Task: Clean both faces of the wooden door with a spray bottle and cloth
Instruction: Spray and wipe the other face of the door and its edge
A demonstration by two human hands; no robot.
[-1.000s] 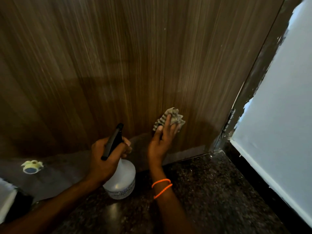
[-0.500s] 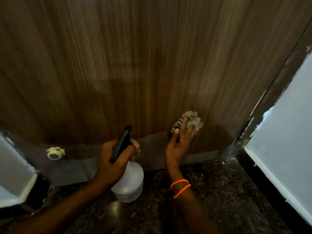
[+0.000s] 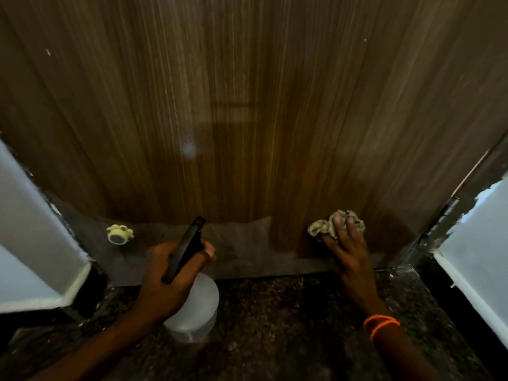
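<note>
A dark wooden door (image 3: 247, 111) with vertical grain fills the view; a grey dusty band runs along its bottom. My left hand (image 3: 170, 281) grips a white spray bottle (image 3: 195, 312) by its black trigger head, nozzle aimed at the door's lower part. My right hand (image 3: 349, 257) presses a crumpled grey cloth (image 3: 335, 224) flat against the door low on the right, near the hinge side. A darker wiped strip shows just left of the cloth.
A pale round door stopper (image 3: 119, 234) sits on the door's lower left. White walls (image 3: 33, 243) flank both sides, a metal hinge (image 3: 442, 215) at right. Dark speckled stone floor (image 3: 275, 325) lies below. Orange bands circle my right wrist.
The view has shifted left so the left wall and stopper show more. My right hand with the cloth has slid right and lower along the door. The bottle hand stays about the same.
</note>
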